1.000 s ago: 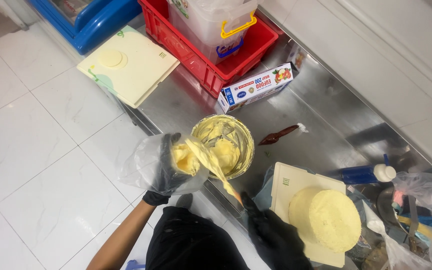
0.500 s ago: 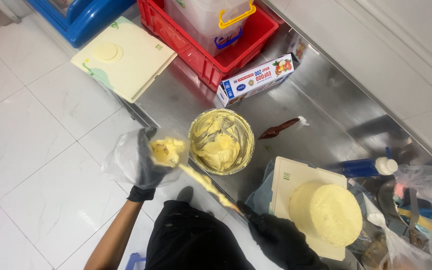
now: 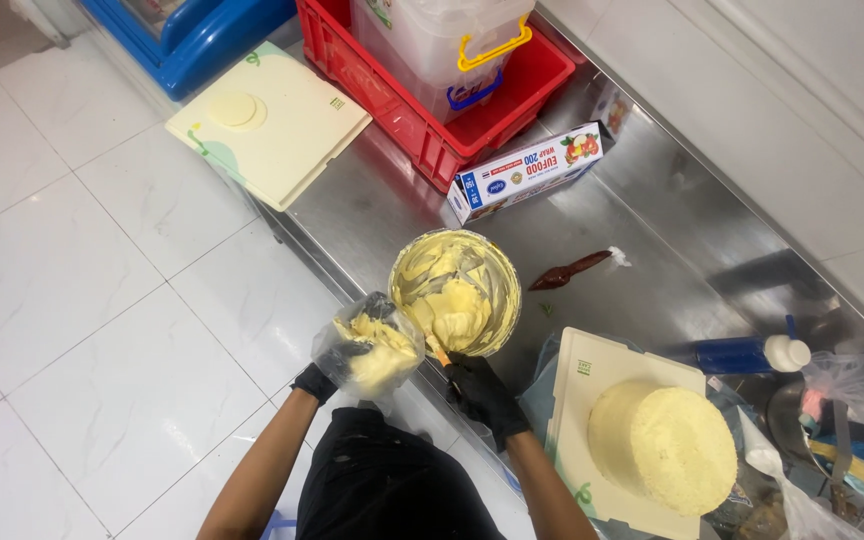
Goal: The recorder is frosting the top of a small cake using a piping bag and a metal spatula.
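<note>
The left hand clutched a cream-filled piping bag out past the bench edge, over open floor. The right hand gripped a tool mostly hidden against the cream bowl rim beside it.

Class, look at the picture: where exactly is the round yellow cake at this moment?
In the head view, the round yellow cake sits at lower right on a cream board, on the steel counter, right of the right hand.
</note>
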